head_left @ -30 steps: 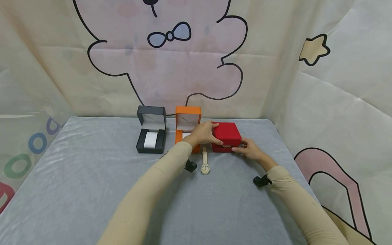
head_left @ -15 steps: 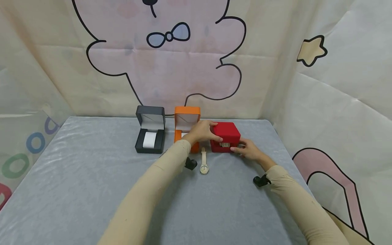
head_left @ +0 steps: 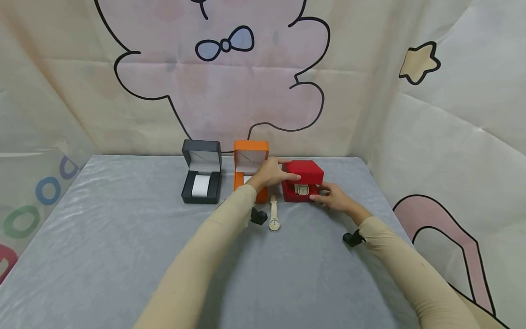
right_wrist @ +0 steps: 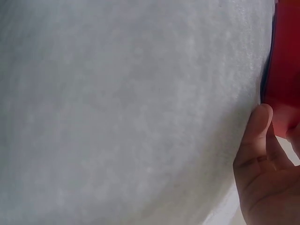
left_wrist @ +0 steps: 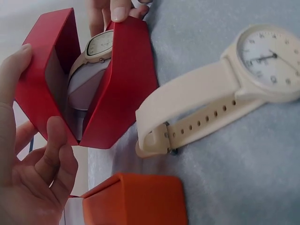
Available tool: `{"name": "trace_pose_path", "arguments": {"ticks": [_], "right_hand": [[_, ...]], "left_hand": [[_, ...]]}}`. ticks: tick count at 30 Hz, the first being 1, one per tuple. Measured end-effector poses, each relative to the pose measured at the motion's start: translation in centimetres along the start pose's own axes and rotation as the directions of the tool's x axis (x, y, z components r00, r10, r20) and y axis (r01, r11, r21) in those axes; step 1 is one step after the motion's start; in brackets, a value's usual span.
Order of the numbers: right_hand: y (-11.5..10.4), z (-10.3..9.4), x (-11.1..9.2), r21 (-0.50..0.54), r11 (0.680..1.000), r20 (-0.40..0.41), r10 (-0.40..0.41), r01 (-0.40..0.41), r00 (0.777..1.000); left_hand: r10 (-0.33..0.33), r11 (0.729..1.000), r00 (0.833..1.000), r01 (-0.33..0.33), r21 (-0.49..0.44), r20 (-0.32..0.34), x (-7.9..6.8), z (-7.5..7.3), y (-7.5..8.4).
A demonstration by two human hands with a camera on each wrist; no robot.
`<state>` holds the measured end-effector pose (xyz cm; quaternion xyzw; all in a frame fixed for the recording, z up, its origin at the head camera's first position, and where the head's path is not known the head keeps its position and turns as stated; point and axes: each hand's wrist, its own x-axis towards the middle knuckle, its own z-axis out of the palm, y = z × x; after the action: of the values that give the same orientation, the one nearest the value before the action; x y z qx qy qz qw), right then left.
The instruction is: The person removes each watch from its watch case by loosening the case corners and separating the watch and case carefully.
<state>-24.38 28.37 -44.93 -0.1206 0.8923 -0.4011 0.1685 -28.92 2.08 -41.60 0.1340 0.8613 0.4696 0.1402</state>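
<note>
A red watch box (head_left: 306,172) stands at the back of the table with its lid part way up. My left hand (head_left: 270,174) grips the lid by its sides, thumb and fingers apart across it in the left wrist view. Low on the box's right side, my right hand (head_left: 334,198) holds the base, its thumb at the front corner. Inside, a watch with a squarish face (left_wrist: 100,44) and pale strap sits round a light cushion. Just in front of the boxes lies a cream watch (head_left: 274,221) with a round white dial, its strap buckled into a loop.
An orange watch box (head_left: 251,145) with raised lid stands left of the red one, partly hidden by my left hand. Farther left is a dark grey watch box (head_left: 201,147), lid up, holding a white cushion (head_left: 201,185). A printed cloth backdrop (head_left: 263,96) rises behind the table.
The red box's lid has swung upward and back in my left hand, and the watch inside has come into view. My right hand has stayed on the base.
</note>
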Motion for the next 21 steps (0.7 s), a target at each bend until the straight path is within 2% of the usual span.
{"name": "trace_pose_path", "arguments": {"ticks": [7, 13, 21], "right_hand": [[0.2, -0.4, 0.1, -0.037, 0.999, 0.017, 0.002, -0.001, 1.000], [-0.1, -0.5, 0.2, -0.033, 0.999, 0.024, 0.008, -0.007, 1.000], [0.2, -0.4, -0.1, -0.007, 1.000, 0.018, 0.015, -0.015, 1.000]], "left_hand": [[-0.047, 0.991, 0.999, 0.045, -0.126, -0.014, -0.1, 0.2, 0.3], [-0.065, 0.968, 0.997, 0.051, -0.246, -0.051, 0.3, 0.5, 0.1], [-0.092, 0.936, 0.991, 0.052, -0.349, -0.099, 0.8, 1.3, 0.6]]}}
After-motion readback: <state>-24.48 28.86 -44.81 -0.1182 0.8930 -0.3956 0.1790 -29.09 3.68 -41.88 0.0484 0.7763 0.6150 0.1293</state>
